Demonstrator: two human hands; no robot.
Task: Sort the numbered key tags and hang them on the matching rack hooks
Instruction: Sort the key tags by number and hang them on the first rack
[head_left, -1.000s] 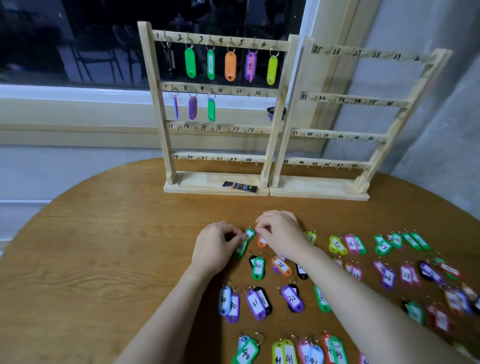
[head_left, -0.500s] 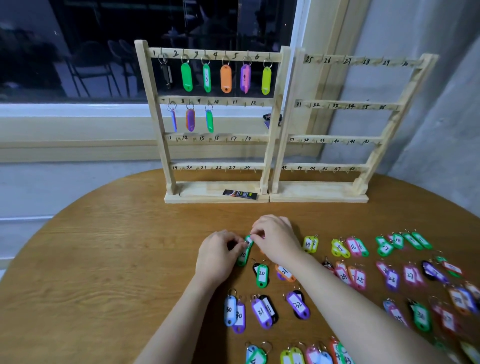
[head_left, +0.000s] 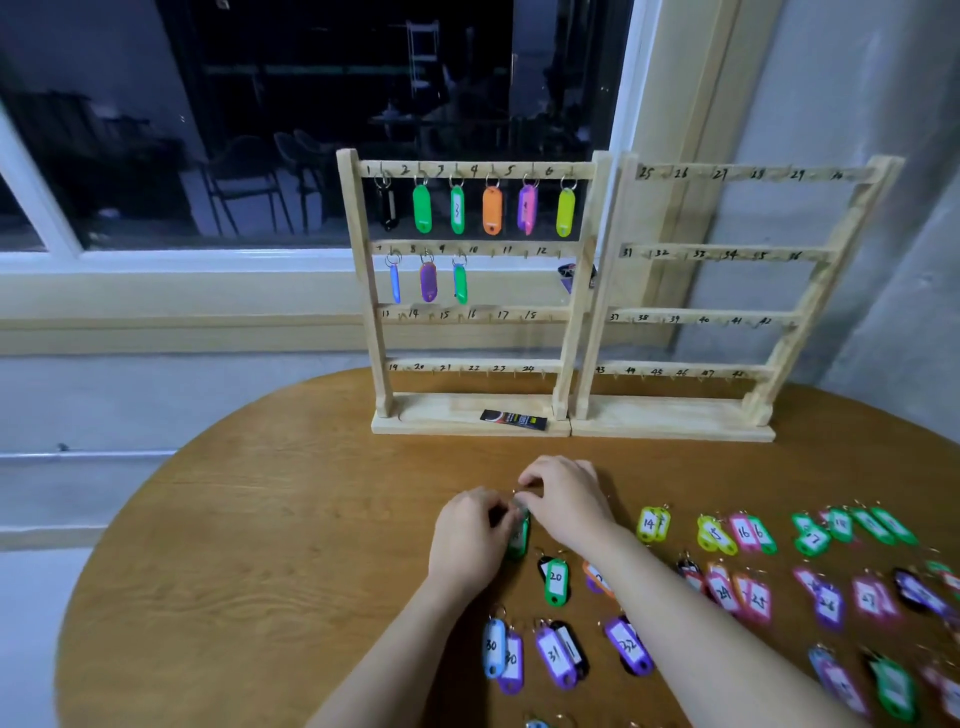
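A round wooden table (head_left: 260, 519) is seen, carrying two wooden racks at its far edge: the left rack (head_left: 467, 291) and the right rack (head_left: 727, 301), standing side by side with bases touching. Nine tags are counted on the left rack: six on the top rail, three on the second rail, all hanging with long axes vertical. No tags are seen on the right rack.

Both forearms are extended forward from the lower edge, hands meeting near the table's middle. A green key tag (head_left: 518, 538) is pinched by the curled fingers of the left hand (head_left: 467, 535), its long axis running roughly away from the person, ring end farthest. The ring end is pinched by the right hand (head_left: 566, 499), knuckles up.

Loose tags lie flat nearby; many at right are blurred and cannot be counted. A green tag marked 20 (head_left: 556, 581) lies just below the hands.
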